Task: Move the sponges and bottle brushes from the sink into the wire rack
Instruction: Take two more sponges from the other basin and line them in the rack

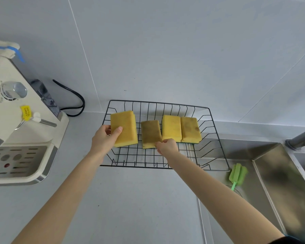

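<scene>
A black wire rack (211,120) sits on the counter against the wall. Inside it lie two yellow sponges side by side, one (171,128) and a more stained one (190,129) at the right. My left hand (105,138) grips a large yellow sponge (125,127) at the rack's left end. My right hand (166,146) pinches the near edge of a brownish, dirty sponge (151,133) in the rack's middle. A green bottle brush (238,174) lies in the steel sink (271,182), right of the rack's near corner.
A cream coffee machine (16,120) with a drip tray stands at the left, its black cable (74,101) running along the wall. A grey faucet (301,140) rises at the sink's far right. Grey countertop (130,199) stretches in front of the rack.
</scene>
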Tool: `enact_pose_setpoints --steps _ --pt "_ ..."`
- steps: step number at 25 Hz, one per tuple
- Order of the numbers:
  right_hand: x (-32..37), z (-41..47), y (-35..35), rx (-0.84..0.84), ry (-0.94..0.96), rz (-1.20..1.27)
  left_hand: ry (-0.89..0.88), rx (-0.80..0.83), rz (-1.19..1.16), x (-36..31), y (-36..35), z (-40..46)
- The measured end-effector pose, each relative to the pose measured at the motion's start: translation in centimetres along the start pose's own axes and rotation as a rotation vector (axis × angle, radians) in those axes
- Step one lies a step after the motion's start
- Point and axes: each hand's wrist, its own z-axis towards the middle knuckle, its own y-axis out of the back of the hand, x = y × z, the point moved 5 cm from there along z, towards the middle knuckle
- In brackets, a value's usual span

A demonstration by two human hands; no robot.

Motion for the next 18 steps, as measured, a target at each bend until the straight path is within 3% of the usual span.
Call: enact_pose_setpoints --steps 3,6,8,12,18 --pt "0.4 -0.6 0.4 -0.027 0.168 -0.270 -0.002 0.006 -0.008 0.0 -0.1 -0.1" --pt "2.3 -1.9 0.0 -0.150 0.641 -0.761 -0.012 0.005 -0.003 -0.3 -0.1 -0.1" --pt "2.8 -1.7 -1.0 -0.121 0.830 -0.985 -0.015 -0.003 -0.002 -0.3 0.0 0.0" --pt "3.0 0.7 -2.2 -0.076 0.842 -1.211 -0.018 -0.001 0.034 -0.1 -0.1 0.5" --pt "4.1 2.5 -2.4 -0.124 0.931 -1.122 -0.024 0.041 0.072 0.3 -1.4 1.2"
